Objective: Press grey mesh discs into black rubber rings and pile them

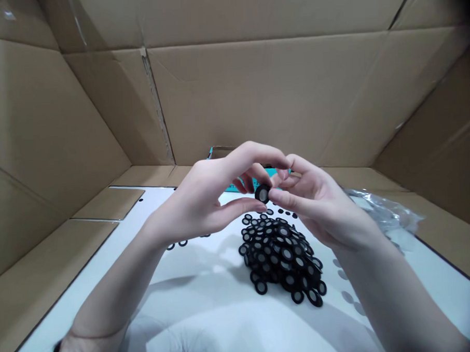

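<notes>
A small black disc point(263, 193) with a grey centre is held up over the white table, facing me. My right hand point(312, 198) pinches its right edge between thumb and fingers. My left hand point(216, 190) arches around the disc from the left, thumb apart from the fingers. Its thumb tip lies close under the disc, and its index finger reaches over to the right fingers; whether the thumb touches the disc I cannot tell. Below both hands lies a heap of similar black discs point(279, 252) with grey centres.
Cardboard walls point(270, 96) enclose the white table point(194, 307). Behind my hands stands a teal box point(231, 188), partly hidden. A clear plastic bag point(388, 211) lies at the right. Several loose black rings point(183, 243) lie left of the heap, and grey discs point(347, 296) lie by my right forearm.
</notes>
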A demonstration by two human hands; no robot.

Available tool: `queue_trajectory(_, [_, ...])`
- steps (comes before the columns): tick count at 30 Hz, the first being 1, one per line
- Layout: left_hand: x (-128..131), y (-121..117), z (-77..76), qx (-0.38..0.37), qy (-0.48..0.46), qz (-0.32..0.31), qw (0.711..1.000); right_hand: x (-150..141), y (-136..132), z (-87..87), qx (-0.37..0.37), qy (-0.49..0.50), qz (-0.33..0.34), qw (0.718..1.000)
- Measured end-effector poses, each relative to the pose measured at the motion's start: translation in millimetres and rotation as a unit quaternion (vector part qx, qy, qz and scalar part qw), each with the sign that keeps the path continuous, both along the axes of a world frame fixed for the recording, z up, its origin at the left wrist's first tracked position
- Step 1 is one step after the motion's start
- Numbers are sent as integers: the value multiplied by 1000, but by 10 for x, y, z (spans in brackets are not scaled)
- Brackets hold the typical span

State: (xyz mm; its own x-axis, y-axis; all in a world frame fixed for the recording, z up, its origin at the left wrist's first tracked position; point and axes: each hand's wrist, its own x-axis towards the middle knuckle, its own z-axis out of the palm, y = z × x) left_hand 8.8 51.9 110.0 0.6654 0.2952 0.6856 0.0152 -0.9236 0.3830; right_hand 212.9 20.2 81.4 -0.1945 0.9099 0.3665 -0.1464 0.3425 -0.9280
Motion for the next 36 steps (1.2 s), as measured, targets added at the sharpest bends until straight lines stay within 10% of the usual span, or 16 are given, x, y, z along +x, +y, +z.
queue_trajectory(36, [-25, 98, -1, 69, 84, -26, 994, -75, -23, -45, 22, -37, 22, 999])
